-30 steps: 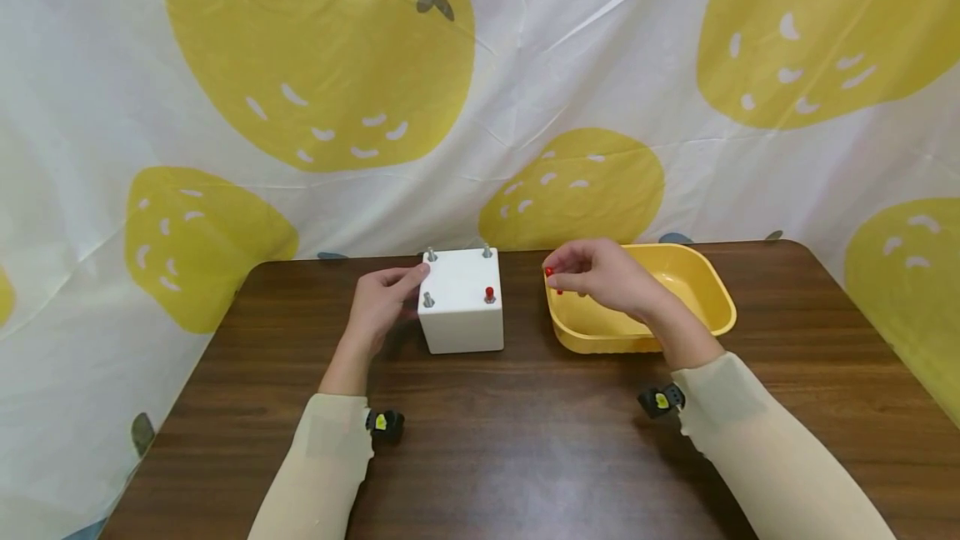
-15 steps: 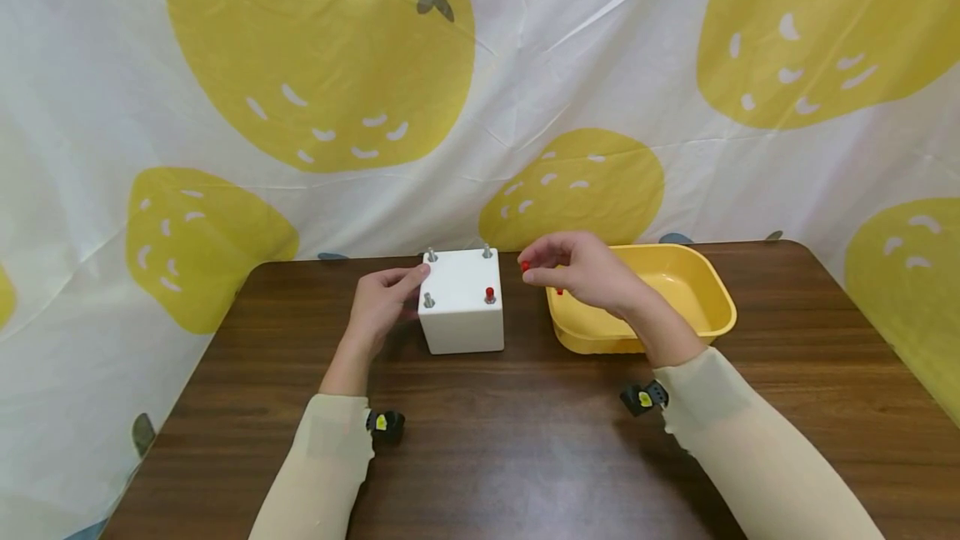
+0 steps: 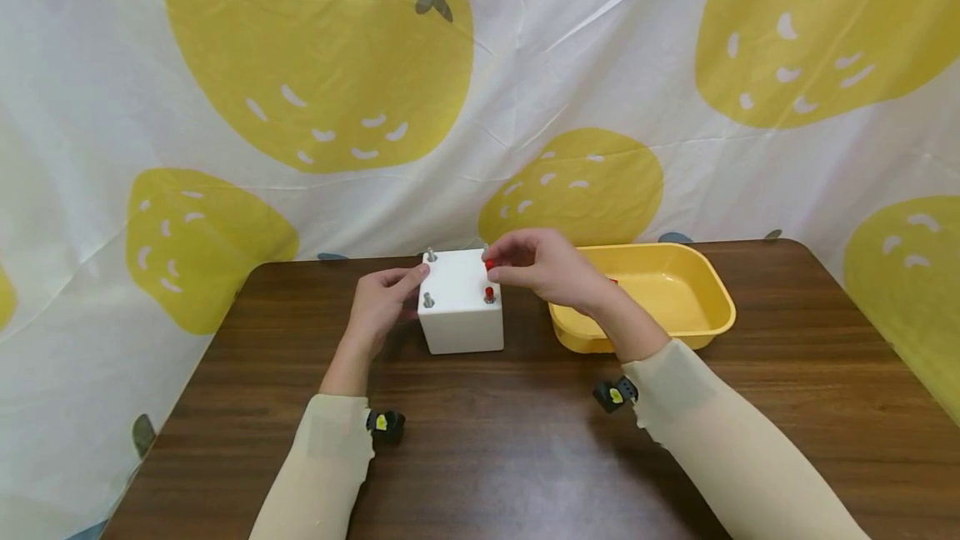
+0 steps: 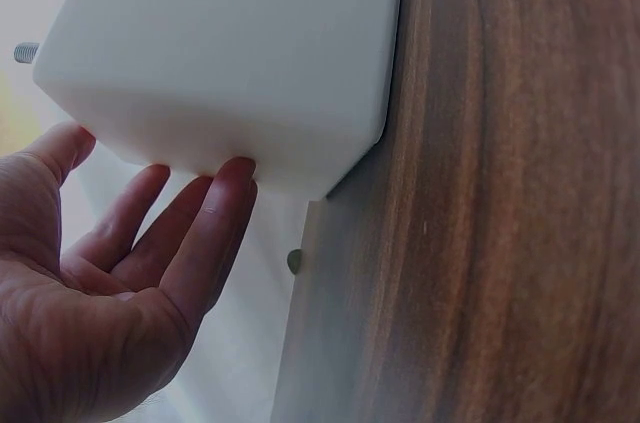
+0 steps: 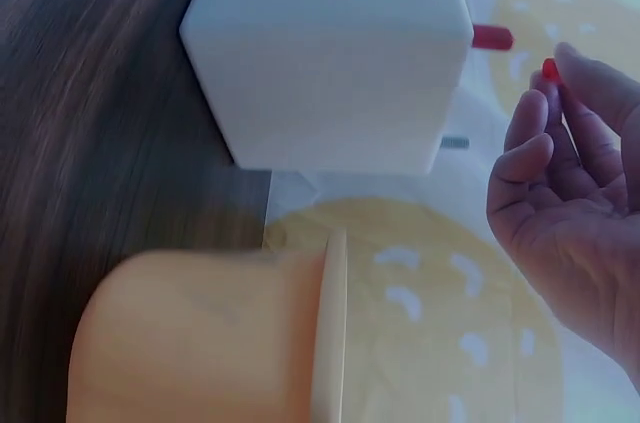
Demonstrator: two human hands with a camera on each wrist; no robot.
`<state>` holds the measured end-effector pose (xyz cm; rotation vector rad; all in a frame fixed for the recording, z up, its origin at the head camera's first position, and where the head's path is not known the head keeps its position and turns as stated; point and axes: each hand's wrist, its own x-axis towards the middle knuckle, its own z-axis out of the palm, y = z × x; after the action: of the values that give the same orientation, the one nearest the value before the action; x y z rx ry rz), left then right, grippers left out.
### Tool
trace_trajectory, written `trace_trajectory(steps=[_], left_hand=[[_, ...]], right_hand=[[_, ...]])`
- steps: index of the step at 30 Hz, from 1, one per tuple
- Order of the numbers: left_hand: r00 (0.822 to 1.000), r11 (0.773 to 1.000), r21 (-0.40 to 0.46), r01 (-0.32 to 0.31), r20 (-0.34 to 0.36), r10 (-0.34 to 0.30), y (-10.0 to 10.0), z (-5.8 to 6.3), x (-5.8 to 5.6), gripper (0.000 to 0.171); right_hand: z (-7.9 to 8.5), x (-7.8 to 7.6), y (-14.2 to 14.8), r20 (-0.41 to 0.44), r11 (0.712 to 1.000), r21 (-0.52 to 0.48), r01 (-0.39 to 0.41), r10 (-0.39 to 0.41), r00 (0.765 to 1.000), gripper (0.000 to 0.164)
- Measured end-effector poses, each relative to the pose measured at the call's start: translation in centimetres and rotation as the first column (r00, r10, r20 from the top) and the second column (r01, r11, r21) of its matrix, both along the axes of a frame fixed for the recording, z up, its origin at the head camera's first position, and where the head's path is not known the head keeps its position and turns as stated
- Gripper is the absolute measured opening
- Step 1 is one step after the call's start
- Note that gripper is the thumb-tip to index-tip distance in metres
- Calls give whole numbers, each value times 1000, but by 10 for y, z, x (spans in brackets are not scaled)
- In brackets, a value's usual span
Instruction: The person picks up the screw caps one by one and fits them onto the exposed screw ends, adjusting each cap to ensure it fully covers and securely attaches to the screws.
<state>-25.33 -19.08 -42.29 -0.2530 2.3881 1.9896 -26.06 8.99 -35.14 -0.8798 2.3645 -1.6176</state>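
Observation:
A white box (image 3: 453, 277) stands on the table, with upright metal bolts at its top corners. Over the front right bolt sits a red cap (image 3: 489, 294). My left hand (image 3: 378, 302) rests its fingertips against the box's left side, thumb by the top edge. Above the back right corner, my right hand (image 3: 551, 269) pinches a small red cap (image 5: 549, 69) between thumb and fingertips. In the right wrist view this cap is apart from the bare bolt (image 5: 455, 143). Two bolts on the left, the back one (image 3: 431, 255) and the front one (image 3: 428, 300), are bare.
A yellow tray (image 3: 645, 247) stands right of the box, partly behind my right forearm. A bit of red (image 3: 613, 280) shows inside it. The brown wooden table (image 3: 495, 440) backs onto a hanging cloth (image 3: 360, 215) with yellow fruit prints.
My right hand has moved left from the tray's near left rim to the box's back right corner, carrying the red cap. My left hand and the box have stayed put.

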Motion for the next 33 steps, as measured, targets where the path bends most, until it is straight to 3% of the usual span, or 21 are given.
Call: trace_trajectory(steps=[11, 20, 33], left_hand=[[1000, 1000, -1, 7, 5, -7, -1, 1, -1, 56], [1000, 1000, -14, 12, 4, -12, -3, 1, -2, 57], [1000, 1000, 4, 25, -12, -24, -3, 0, 0, 53]], right_hand=[[1, -3, -30, -38, 998, 27, -49, 50, 998, 23], [-1, -5, -46, 4, 996, 41, -82, 82, 997, 20], [-8, -7, -63, -94, 991, 91, -102, 111, 989, 24]])
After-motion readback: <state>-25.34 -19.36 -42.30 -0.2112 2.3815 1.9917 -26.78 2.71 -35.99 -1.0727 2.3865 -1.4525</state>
